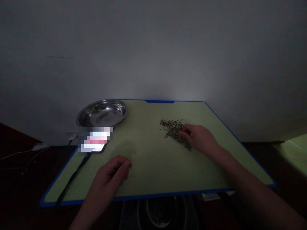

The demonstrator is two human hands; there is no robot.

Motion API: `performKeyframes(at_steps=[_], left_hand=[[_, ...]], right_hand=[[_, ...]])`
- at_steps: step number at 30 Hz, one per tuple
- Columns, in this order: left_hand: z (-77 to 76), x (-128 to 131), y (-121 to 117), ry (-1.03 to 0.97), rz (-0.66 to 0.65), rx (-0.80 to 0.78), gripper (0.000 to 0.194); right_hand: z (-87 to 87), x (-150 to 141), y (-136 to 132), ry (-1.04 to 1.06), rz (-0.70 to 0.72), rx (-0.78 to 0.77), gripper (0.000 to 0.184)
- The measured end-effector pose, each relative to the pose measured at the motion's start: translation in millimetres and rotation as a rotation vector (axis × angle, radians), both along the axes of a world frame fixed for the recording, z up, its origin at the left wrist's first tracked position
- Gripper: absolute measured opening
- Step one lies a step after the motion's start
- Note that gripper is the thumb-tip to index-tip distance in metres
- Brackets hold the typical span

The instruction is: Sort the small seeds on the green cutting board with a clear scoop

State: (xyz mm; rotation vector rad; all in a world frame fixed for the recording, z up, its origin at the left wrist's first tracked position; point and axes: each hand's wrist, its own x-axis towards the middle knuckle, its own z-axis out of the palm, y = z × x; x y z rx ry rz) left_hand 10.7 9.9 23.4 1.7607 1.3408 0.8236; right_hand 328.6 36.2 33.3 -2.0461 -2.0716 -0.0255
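A loose heap of small dark grains, like seeds or peppercorns (174,129), is spread over the pale green board (148,169). At the heap's right side, my right hand (198,137) has its thumb and fingers drawn together in a pinch among the grains; what lies between the fingertips is too small to make out. My left hand (114,174) rests over the board's left front part, fingers curled in and thumb pressed against them. Whatever it may hold is hidden.
A shiny steel basin (102,113) stands at the board's back left corner. In front of it lies a phone (96,142) with a lit, blurred screen and a dark strap (73,175). White cables (39,147) run at the far left. A pale wall (153,57) rises behind.
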Motion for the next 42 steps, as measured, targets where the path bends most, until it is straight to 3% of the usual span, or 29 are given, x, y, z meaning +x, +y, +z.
performKeyframes(at_steps=[5,11,18,24,29,35,42], left_hand=[[1.2,0.3,0.7,-0.01,0.005,-0.025,0.035],[2.3,-0.8,0.2,0.012,0.003,-0.024,0.037],[-4.2,-6.5,1.7,0.062,-0.018,-0.044,0.035],[-7.8,-10.1,1.8,0.084,-0.03,-0.01,0.037],[-6.6,-10.1,1.5,0.095,-0.022,-0.023,0.036],[-3.8,-5.6,1.8,0.05,-0.003,0.024,0.035],[-0.9,-3.2,2.1,0.042,-0.002,0.004,0.035]], right_hand=[[4.7,21.2,18.4,-0.026,-0.031,0.046,0.02],[21.4,48.8,39.8,0.027,0.027,0.084,0.022],[25.9,78.9,55.8,-0.076,-0.104,0.101,0.02],[14.7,48.9,44.5,-0.219,-0.109,0.05,0.021],[20.4,15.3,27.8,-0.274,-0.035,0.033,0.022],[32.4,9.6,18.8,-0.278,-0.019,0.066,0.024],[20.1,-4.2,6.8,-0.281,0.052,0.055,0.022]])
